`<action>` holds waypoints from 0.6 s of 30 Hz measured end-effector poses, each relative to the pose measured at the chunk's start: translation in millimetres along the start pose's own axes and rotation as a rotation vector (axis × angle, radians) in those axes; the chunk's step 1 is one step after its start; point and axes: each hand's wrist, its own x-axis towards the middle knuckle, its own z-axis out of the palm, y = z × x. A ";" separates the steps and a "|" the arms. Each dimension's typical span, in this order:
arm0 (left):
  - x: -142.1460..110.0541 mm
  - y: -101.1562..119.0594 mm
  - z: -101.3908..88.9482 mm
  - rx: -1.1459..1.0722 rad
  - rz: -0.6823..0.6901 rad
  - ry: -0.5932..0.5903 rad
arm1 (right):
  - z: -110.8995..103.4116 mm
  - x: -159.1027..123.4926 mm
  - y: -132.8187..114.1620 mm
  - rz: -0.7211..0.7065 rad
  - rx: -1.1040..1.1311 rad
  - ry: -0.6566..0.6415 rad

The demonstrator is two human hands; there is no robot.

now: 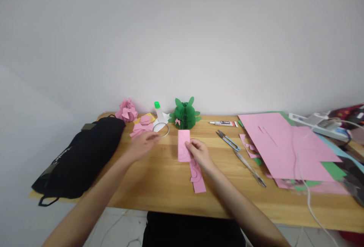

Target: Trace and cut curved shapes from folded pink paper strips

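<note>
My right hand point(199, 151) pinches the lower right edge of a folded-looking pink paper piece point(183, 139), which has faint curved lines on it. Below it lies a pink paper strip point(200, 186) with curved cuts. To the left, the fingertips of my left hand point(145, 143) are closed at the near left edge of a thin round ring point(168, 130), which looks like a narrow roll of tape. Behind the pink piece stands a green honeycomb-paper cactus point(185, 115) with leaf-shaped pieces and a small pink bow.
A black bag point(85, 160) lies at left. Pink scraps point(142, 126), crumpled pink paper point(126, 110) and a green-capped glue stick point(158, 110) sit behind my left hand. Rightward are a glue tube point(224, 123), blue thread snips point(229, 141), a slim metal tool point(248, 166), pink sheets point(284, 156) and a white cable point(308, 197).
</note>
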 end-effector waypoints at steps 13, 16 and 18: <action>-72.2 91.3 61.0 0.048 0.374 0.388 | 1.8 -55.4 -36.3 -0.084 0.152 0.016; -79.6 112.8 71.3 0.119 0.468 0.474 | -0.6 -67.2 -42.2 -0.020 0.396 -0.011; -84.3 126.2 76.2 0.151 0.521 0.515 | -2.6 -74.4 -48.6 -0.007 0.475 -0.036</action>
